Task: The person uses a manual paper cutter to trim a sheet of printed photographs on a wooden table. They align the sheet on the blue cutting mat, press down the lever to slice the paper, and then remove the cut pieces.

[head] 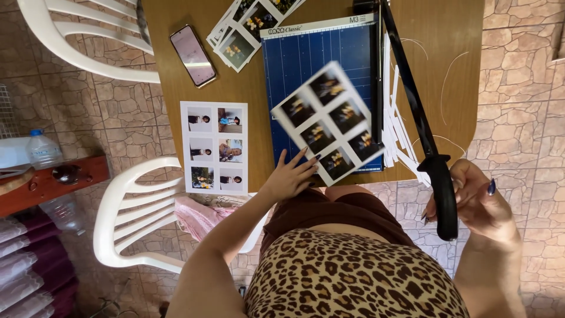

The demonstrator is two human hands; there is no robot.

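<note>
A phone [193, 55], photo sheet [214, 147] and paper strips [400, 138] flank the cutter [318, 65].

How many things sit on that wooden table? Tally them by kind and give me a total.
Photo sheet held at the left hand: 1
Photo sheet lying flat: 1
Stack of photo sheets, number in it unclear: 1
Paper cutter, handle in the right hand: 1
Phone: 1
Pile of white paper strips: 1
Total: 6
</note>
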